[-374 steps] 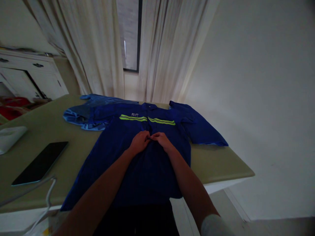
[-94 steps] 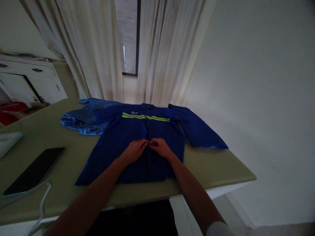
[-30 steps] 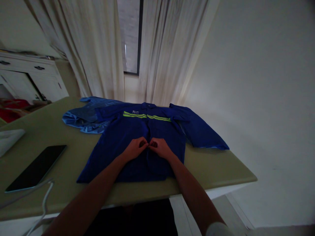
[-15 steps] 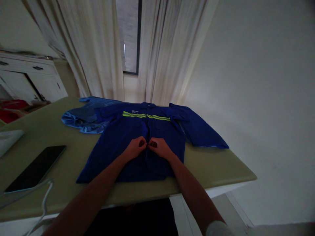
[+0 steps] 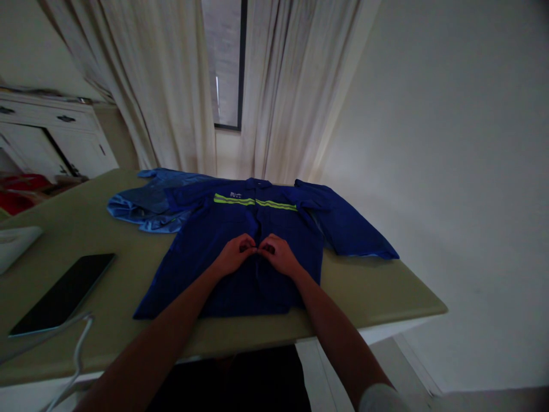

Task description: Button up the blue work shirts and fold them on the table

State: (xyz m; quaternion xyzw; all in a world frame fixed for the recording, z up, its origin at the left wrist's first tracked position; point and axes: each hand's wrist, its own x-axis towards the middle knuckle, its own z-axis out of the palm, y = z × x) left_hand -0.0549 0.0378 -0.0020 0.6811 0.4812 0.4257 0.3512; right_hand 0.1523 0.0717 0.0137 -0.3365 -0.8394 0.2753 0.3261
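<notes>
A dark blue work jacket (image 5: 206, 246) with a yellow-green reflective stripe lies front side up on the table (image 5: 369, 292), its collar at the far side. My left hand (image 5: 235, 253) pinches the front edge of the jacket at its middle. Opposite it, my right hand (image 5: 278, 253) pinches the other front edge, and the fingertips of both hands nearly meet. Whatever small part of the placket sits between the fingers is hidden. The jacket's sleeve on the right spreads out toward the wall.
Under the jacket's left side lies a lighter blue garment (image 5: 146, 203). A dark tablet (image 5: 64, 294) rests at the left, with a white cable (image 5: 78, 349) near it and a white object (image 5: 17, 243) behind. Curtains (image 5: 171, 86) hang beyond the table; a wall (image 5: 450, 171) stands right.
Both hands have shifted very slightly up the jacket front, away from me, still pinching. The jacket and the other things lie as before.
</notes>
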